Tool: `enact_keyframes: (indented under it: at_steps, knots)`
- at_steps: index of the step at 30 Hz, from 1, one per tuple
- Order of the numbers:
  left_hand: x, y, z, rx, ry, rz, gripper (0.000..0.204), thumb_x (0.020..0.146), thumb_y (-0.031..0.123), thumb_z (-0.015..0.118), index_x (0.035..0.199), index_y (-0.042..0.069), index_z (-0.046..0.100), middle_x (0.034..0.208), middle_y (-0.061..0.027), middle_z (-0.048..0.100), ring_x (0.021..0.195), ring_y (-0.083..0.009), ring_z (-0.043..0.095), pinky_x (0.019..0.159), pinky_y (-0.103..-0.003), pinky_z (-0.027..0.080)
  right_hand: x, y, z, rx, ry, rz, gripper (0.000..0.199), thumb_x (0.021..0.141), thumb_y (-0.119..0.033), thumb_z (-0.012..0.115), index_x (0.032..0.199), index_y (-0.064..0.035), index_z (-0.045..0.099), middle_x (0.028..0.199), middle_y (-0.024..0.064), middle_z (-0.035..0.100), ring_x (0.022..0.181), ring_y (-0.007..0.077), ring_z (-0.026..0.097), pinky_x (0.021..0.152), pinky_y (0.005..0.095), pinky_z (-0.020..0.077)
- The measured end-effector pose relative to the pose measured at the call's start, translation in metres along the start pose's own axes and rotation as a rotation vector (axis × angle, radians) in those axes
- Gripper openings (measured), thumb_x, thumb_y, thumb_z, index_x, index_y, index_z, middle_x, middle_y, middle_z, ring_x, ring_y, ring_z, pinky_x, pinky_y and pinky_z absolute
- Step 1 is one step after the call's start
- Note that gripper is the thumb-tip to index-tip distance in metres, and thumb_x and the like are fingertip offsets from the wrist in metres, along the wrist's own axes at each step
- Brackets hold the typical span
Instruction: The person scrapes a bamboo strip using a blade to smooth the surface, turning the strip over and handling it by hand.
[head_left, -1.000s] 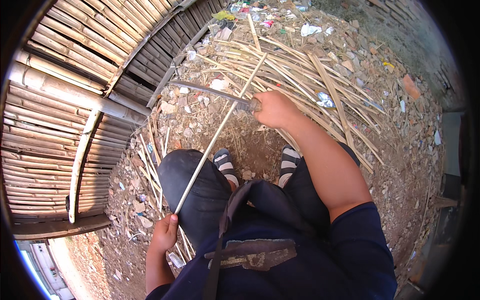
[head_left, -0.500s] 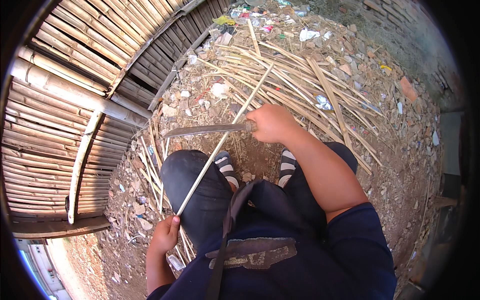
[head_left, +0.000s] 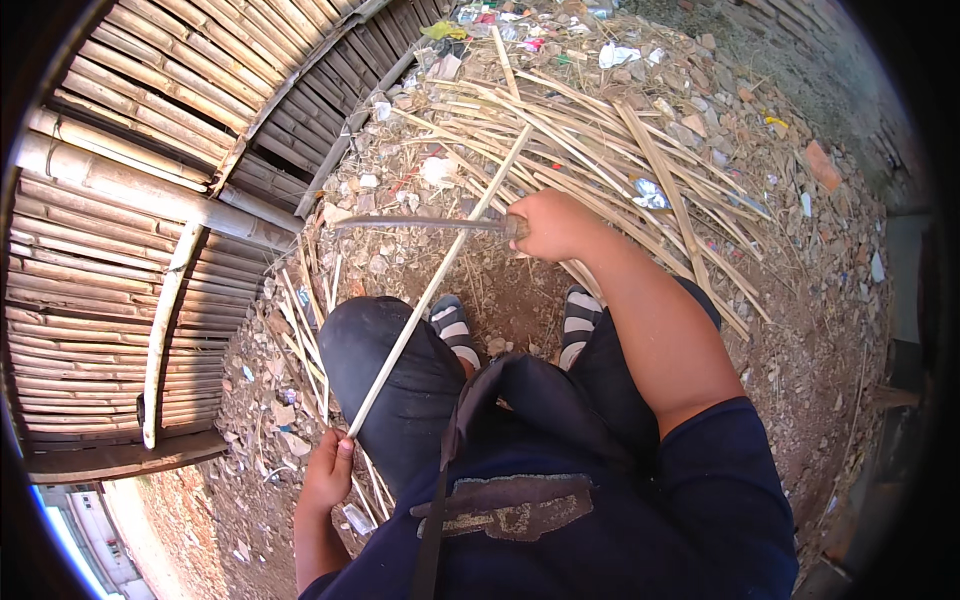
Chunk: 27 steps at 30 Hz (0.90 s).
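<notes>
My left hand [head_left: 328, 470] is closed around the near end of a long, pale bamboo strip [head_left: 408, 330], which slants up and to the right past my left knee. In my right hand [head_left: 553, 224] is the handle of a long machete [head_left: 420, 223], its narrow dark blade pointing left. The blade crosses the strip in its upper part; whether it cuts into it I cannot tell. Beyond my right hand lies a loose pile of split bamboo strips [head_left: 590, 150]. More strips [head_left: 303, 330] rest on the ground beside my left knee.
A bamboo-slat wall [head_left: 110, 290] with a thick pole [head_left: 150, 190] stands at the left. Stones, brick pieces and scraps of litter [head_left: 620, 55] cover the ground. A grey wall [head_left: 810, 80] rises at the far right. My feet in striped socks [head_left: 455, 328] are between my knees.
My right hand and the machete have moved a little farther up along the strip, and the blade now looks thinner, as if turned. My left hand keeps its hold.
</notes>
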<state>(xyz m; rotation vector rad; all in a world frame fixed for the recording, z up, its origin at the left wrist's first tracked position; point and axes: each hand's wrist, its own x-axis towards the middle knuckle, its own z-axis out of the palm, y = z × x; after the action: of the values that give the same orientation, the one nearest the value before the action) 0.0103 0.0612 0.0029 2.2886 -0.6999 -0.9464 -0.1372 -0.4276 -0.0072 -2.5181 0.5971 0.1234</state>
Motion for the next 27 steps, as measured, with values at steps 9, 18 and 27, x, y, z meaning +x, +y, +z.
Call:
enact_keyframes:
  at_steps: [9, 18, 27]
  knots:
    - [0.004, 0.003, 0.004, 0.155, 0.035, 0.027, 0.046, 0.109, 0.04, 0.048, 0.085, 0.001, 0.055, 0.062, -0.0139, 0.052, 0.058, -0.0234, 0.051, 0.058, -0.04, 0.043, -0.009, -0.026, -0.009, 0.061, 0.173, 0.138, 0.041, 0.079, -0.024, 0.073, 0.118, -0.0124, 0.072, 0.102, 0.0178, 0.074, 0.097, 0.0363, 0.071, 0.087, 0.0464, 0.0561]
    - [0.016, 0.044, 0.022, 0.484, 0.28, 0.193, 0.042, 0.107, 0.035, 0.048, 0.08, 0.003, 0.05, 0.065, -0.0239, 0.057, 0.062, -0.0491, 0.058, 0.055, -0.055, 0.042, 0.019, 0.036, 0.018, 0.157, 0.183, 0.193, 0.036, 0.078, -0.021, 0.071, 0.114, -0.015, 0.073, 0.091, 0.0168, 0.074, 0.09, 0.0354, 0.072, 0.082, 0.0463, 0.0571]
    - [0.033, 0.01, 0.026, 0.55, 0.326, 0.329, 0.035, 0.107, 0.027, 0.048, 0.084, 0.001, 0.052, 0.063, -0.0232, 0.055, 0.06, -0.0476, 0.056, 0.054, -0.052, 0.041, 0.025, 0.039, 0.022, 0.251, 0.034, 0.205, 0.032, 0.081, -0.019, 0.069, 0.112, -0.0133, 0.072, 0.106, 0.0158, 0.073, 0.1, 0.0346, 0.07, 0.086, 0.0461, 0.0556]
